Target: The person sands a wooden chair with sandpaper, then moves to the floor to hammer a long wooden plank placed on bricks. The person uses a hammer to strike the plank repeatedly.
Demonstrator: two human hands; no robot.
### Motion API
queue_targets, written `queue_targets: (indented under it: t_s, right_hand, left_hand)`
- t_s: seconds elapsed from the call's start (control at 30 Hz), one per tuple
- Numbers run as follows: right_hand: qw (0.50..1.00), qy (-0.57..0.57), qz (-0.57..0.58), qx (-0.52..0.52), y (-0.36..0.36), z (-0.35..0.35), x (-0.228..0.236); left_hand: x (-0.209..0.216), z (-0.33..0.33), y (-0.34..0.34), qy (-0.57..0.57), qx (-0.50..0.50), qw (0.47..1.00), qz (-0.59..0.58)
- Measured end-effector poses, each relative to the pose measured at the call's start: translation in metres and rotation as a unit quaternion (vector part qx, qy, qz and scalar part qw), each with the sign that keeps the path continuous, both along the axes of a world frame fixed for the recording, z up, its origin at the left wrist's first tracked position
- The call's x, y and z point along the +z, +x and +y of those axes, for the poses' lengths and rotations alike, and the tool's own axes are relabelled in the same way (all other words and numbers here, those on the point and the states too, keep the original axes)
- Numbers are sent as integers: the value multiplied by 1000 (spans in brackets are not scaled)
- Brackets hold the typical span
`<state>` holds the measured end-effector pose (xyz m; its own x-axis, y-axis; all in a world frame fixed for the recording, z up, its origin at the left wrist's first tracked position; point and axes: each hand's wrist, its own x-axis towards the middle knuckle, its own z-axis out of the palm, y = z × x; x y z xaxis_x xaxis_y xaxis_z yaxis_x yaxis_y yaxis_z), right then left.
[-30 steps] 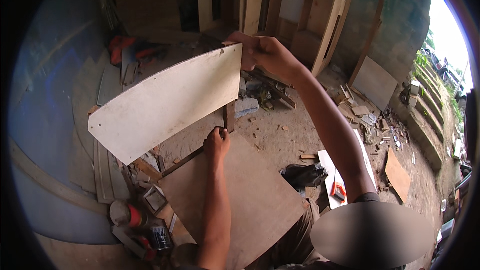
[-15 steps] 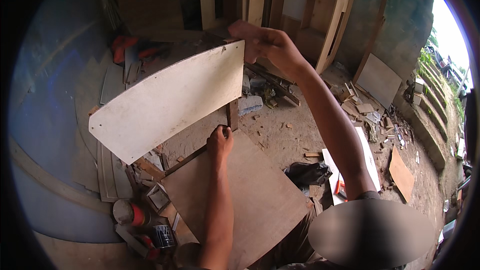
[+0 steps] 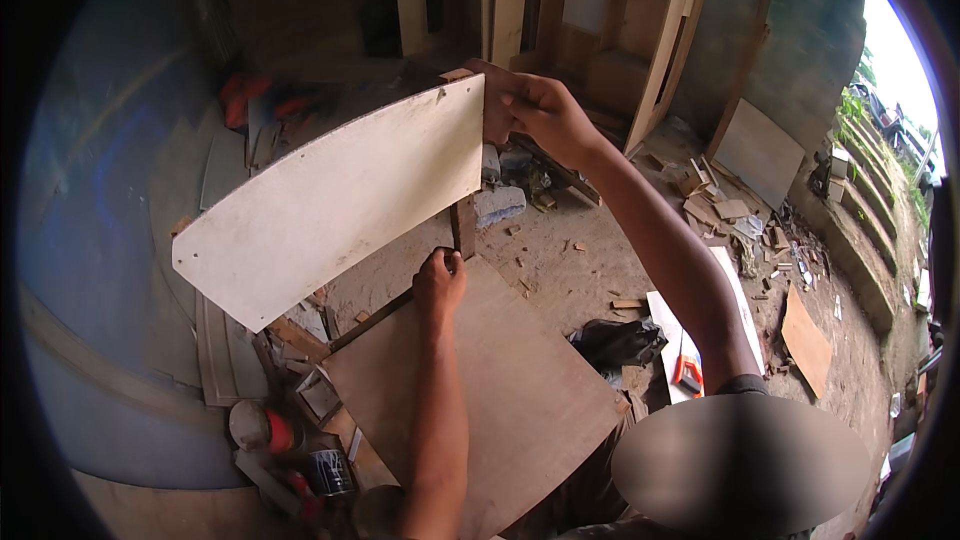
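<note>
A white board [image 3: 335, 205] with a curved upper edge and small holes near its corners stands upright and slanted, joined to a wooden post [image 3: 464, 227]. Below it lies a square plywood panel [image 3: 500, 380], level like a seat. My right hand [image 3: 545, 115] is closed at the board's upper right corner, its blurred fingertips reaching around the edge. My left hand [image 3: 440, 280] is closed in a fist at the plywood's back corner, beside the post. What lies inside the left fingers is hidden.
Paint cans [image 3: 330, 472] and wood offcuts crowd the lower left. A black plastic bag [image 3: 615, 342] and an orange-handled saw [image 3: 688, 372] on a white sheet lie to the right. Scrap wood [image 3: 730, 208] litters the floor; wooden frames [image 3: 660, 50] stand behind.
My right hand has shifted slightly down at the board's corner, its fingers curling more. The white board sits slightly further left in view. My left hand keeps its place.
</note>
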<state>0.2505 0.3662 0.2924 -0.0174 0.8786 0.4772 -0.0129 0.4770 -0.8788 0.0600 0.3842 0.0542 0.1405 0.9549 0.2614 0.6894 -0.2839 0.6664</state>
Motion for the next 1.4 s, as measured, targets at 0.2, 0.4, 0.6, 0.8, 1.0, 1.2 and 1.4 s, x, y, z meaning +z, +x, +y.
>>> queue_targets:
  t_s: [0.2,0.4,0.6,0.8,1.0,1.2,1.4]
  right_hand:
    - [950,-56,-300,-65,10,4,-33]
    - [906,-64,-403,-116,6,-4,-56]
    - [962,-18,-224,-154,-13,-19,-60]
    - [973,84,-61,-205,-38,-21,-79]
    - [933,-13,-221,-284,-62,-34,-108]
    - [913,106,-146,-365,-72,-30,-119]
    - [950,43,-44,-307,-58,-27,-131]
  left_hand:
    - [-4,4,-5,0,16,1000,6]
    - [-5,4,-1,-8,4,1000,-2]
    - [-7,4,0,-2,8,1000,14]
    - [-6,6,0,-2,-4,1000,11]
    - [-2,2,-4,-24,-1,1000,-1]
    - [1,-2,6,-16,2,1000,6]
    - [1,2,-3,-22,9,1000,14]
